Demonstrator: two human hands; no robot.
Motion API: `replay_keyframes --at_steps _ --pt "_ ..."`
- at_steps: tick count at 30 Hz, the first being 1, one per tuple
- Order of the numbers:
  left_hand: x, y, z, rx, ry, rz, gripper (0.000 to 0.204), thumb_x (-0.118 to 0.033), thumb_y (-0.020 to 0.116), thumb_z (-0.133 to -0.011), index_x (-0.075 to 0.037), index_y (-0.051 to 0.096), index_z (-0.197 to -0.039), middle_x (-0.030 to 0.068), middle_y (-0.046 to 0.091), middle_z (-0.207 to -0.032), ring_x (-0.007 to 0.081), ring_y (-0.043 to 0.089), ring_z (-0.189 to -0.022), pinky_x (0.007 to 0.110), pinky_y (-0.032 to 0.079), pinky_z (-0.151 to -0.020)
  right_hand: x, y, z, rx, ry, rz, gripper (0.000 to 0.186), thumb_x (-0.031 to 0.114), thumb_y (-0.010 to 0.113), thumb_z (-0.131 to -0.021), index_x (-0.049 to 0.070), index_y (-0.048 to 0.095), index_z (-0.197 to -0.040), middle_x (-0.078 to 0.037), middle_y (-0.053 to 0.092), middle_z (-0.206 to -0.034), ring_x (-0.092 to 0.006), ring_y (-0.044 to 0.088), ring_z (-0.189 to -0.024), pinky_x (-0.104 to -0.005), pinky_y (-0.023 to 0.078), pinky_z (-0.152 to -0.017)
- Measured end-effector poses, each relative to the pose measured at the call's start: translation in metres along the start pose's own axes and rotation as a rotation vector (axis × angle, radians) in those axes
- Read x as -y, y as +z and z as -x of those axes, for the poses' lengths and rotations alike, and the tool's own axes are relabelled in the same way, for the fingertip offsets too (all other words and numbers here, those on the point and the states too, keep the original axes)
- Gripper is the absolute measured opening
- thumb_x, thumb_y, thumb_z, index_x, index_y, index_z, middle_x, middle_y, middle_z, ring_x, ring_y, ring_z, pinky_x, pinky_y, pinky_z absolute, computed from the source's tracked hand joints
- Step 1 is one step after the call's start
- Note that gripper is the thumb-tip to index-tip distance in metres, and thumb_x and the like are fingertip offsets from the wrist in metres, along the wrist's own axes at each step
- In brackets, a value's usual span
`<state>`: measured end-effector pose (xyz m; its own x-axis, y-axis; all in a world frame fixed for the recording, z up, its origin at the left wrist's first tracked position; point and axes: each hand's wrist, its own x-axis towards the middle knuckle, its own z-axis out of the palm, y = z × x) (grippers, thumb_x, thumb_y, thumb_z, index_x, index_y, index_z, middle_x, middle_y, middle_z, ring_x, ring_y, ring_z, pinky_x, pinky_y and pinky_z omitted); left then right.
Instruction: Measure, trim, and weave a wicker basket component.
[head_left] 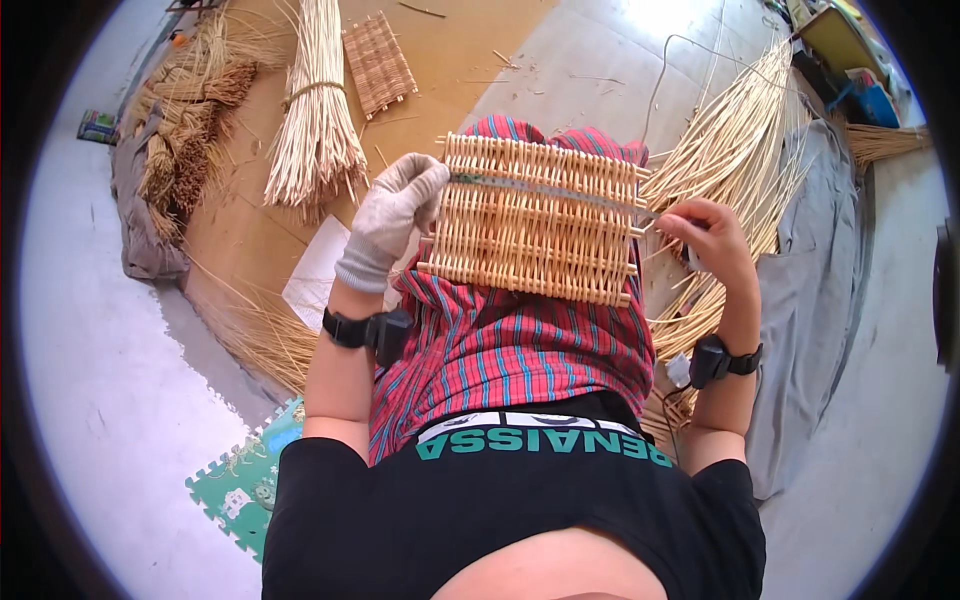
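Observation:
A woven wicker panel [535,225] lies flat on my lap, over red striped cloth. A measuring tape [545,187] runs across its upper part from left to right. My left hand [392,215], in a grey work glove, pins the tape's end at the panel's left edge. My right hand [708,238], bare, pinches the tape's other end just past the panel's right edge. Both wrists carry black bands.
A tied bundle of pale wicker rods [318,120] and a smaller woven panel [378,62] lie on brown board ahead left. Loose rods [740,150] fan out at right over grey cloth [810,300]. Dry brown reeds [190,120] lie far left. A green foam mat [245,480] sits lower left.

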<state>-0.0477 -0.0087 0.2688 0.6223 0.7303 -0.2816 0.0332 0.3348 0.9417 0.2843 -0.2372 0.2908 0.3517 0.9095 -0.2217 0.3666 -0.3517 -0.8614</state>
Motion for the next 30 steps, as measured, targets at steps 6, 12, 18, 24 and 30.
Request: replay_keyframes --at_steps 6,12,18,24,30 --pt "0.034 -0.005 -0.045 -0.324 0.196 -0.329 0.018 -0.021 0.065 -0.098 -0.004 0.063 -0.097 -0.0017 0.061 -0.08 0.0044 0.053 -0.07 0.021 0.045 -0.064 0.014 0.007 -0.031 -0.176 -0.082 0.308 0.029 0.025 0.077 -0.085 -0.002 0.072 -0.091 -0.007 0.065 -0.073 -0.0127 0.061 -0.069 -0.0288 0.048 -0.067" --pt "0.052 -0.01 -0.044 -0.514 0.312 -0.419 0.024 -0.022 0.062 -0.1 -0.002 0.06 -0.113 0.0027 0.064 -0.095 0.0114 0.057 -0.086 0.027 0.049 -0.08 -0.006 -0.007 -0.037 -0.094 -0.079 0.034 0.029 0.026 0.077 -0.085 -0.002 0.073 -0.092 -0.009 0.065 -0.074 -0.0137 0.06 -0.068 -0.0292 0.047 -0.066" --pt "0.045 0.027 -0.013 -0.358 0.196 -0.497 0.047 -0.023 0.073 -0.092 -0.003 0.052 -0.129 0.0078 0.064 -0.106 0.0144 0.06 -0.095 0.03 0.05 -0.087 0.014 0.01 -0.047 -0.163 -0.097 0.339 0.035 0.04 0.074 -0.084 0.004 0.074 -0.087 -0.01 0.067 -0.076 -0.0229 0.063 -0.069 -0.0346 0.049 -0.065" --pt "0.051 0.025 -0.016 -0.314 0.265 -0.391 0.05 -0.016 0.077 -0.088 -0.002 0.055 -0.131 0.0077 0.065 -0.116 0.0157 0.06 -0.105 0.03 0.049 -0.093 -0.002 0.005 -0.05 -0.219 -0.014 0.492 0.046 0.056 0.07 -0.082 0.009 0.074 -0.085 -0.008 0.069 -0.078 -0.0297 0.066 -0.075 -0.0395 0.051 -0.065" --pt "0.049 0.026 -0.018 -0.313 0.24 -0.423 0.049 -0.015 0.076 -0.089 -0.003 0.055 -0.132 0.0047 0.066 -0.109 0.0103 0.062 -0.091 0.024 0.054 -0.075 -0.003 0.005 -0.04 -0.141 -0.007 0.4 0.043 0.047 0.075 -0.084 0.004 0.076 -0.09 -0.01 0.066 -0.07 -0.0217 0.06 -0.061 -0.034 0.048 -0.061"
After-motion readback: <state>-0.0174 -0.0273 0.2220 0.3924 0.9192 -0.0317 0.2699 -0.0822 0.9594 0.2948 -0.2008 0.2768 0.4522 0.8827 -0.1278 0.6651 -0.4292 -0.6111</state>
